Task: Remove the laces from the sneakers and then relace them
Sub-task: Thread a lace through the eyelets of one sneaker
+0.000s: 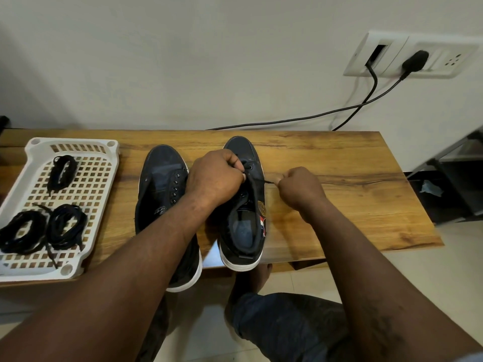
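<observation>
Two dark navy sneakers with white soles stand side by side on the wooden table, toes toward the wall. The left sneaker [163, 184] shows bare eyelets with no lace. My left hand [215, 176] sits curled over the eyelet area of the right sneaker [244, 223] and grips the lace there. A black lace [265, 181] runs taut from that shoe to the right, and my right hand [300, 188] pinches its end just beside the shoe.
A white perforated plastic tray [88, 194] at the table's left holds three bundles of black laces [64, 171]. Two black cables [287, 121] run from a wall socket [415, 56] down behind the table. The table's front edge [287, 259] is near my knee.
</observation>
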`<state>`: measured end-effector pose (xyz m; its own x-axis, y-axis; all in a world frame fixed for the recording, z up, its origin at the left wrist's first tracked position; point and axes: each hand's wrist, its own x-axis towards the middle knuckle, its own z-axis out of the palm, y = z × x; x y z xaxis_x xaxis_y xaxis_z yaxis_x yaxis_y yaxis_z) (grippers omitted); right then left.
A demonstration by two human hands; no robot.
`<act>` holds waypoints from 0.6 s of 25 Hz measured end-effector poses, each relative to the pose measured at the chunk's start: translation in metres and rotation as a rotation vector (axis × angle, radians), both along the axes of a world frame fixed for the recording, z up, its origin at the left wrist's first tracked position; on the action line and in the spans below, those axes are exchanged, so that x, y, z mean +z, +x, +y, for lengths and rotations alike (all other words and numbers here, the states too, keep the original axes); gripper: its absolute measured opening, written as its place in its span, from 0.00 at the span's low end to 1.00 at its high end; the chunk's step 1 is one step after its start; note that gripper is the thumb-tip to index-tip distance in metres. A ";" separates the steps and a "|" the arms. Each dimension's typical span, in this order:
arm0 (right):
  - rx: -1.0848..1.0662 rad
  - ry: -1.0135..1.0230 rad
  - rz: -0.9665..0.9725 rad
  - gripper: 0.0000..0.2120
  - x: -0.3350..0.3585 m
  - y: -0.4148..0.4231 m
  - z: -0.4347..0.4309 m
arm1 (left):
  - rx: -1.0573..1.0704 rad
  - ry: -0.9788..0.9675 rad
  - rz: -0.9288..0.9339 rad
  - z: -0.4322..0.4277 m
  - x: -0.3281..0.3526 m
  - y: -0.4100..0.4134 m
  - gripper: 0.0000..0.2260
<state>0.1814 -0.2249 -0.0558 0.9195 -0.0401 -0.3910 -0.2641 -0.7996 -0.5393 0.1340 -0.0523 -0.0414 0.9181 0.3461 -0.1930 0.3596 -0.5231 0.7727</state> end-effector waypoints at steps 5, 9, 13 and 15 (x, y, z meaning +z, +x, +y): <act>0.231 -0.040 -0.177 0.08 0.003 -0.004 -0.002 | -0.051 0.048 -0.028 0.001 0.001 0.000 0.08; 0.359 0.044 -0.279 0.06 0.010 -0.008 0.013 | -0.062 0.054 -0.039 0.002 0.001 0.000 0.09; 0.345 -0.070 -0.352 0.04 0.003 -0.009 0.016 | -0.131 0.121 -0.067 0.002 0.003 0.000 0.10; 0.328 -0.260 -0.317 0.05 -0.002 -0.006 0.007 | -0.139 0.146 -0.087 0.003 0.007 0.000 0.09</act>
